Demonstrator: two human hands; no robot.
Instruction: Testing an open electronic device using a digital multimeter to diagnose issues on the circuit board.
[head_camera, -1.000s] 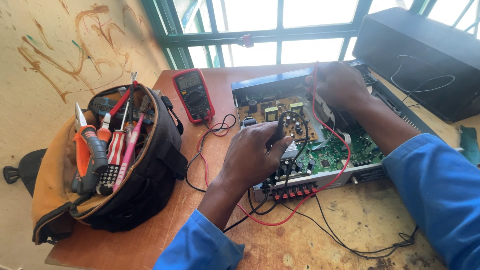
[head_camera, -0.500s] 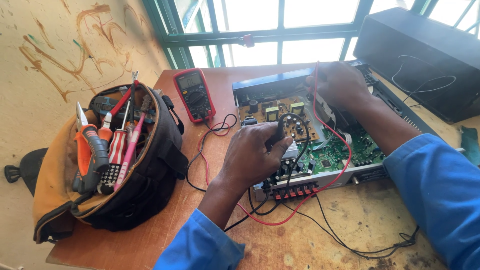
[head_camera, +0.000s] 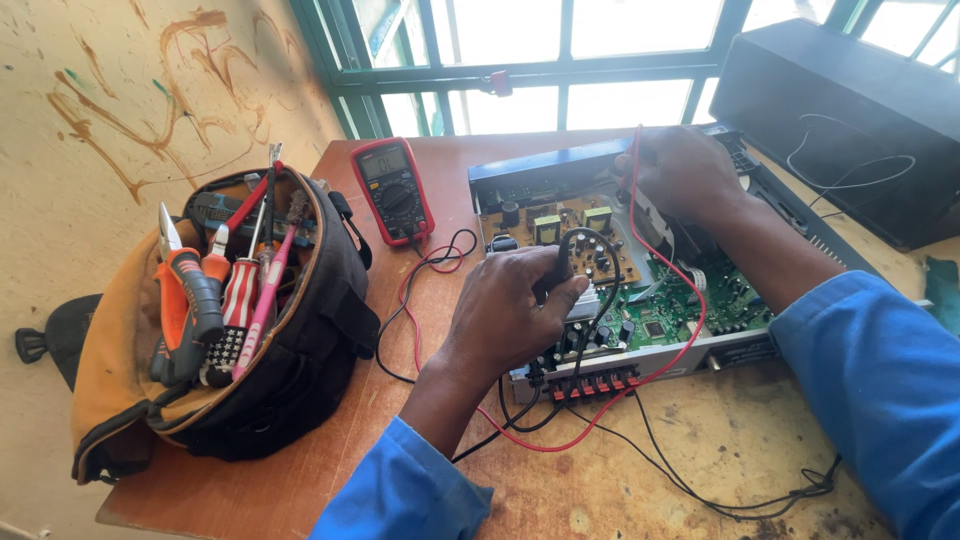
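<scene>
Probes on board — your left hand (head_camera: 515, 305) pinches the black probe lead (head_camera: 580, 250) over the open amplifier chassis with green circuit board (head_camera: 690, 305) at table centre; your right hand (head_camera: 680, 175) clasps the red probe lead (head_camera: 690, 310) at its rear edge. Red-cased multimeter (head_camera: 393, 190) sits just left, beside the orange-and-black tool bag (head_camera: 290, 370).

- Only one view: head cam, worn by the person, looking down & fwd over a wooden table (head_camera: 300, 480).
- It's facing a green-framed window (head_camera: 560, 75) at the far edge; yellow wall (head_camera: 120, 90) running along the left.
- Sitting close: the opened amplifier chassis (head_camera: 640, 290) is filling the centre, tool bag (head_camera: 230, 330) at left, black speaker box (head_camera: 850, 120) top right.
- Both blue sleeves are entering from the bottom & right edges, so the cam is looking along the arms.
- No 2nd view, so no shared area.
</scene>
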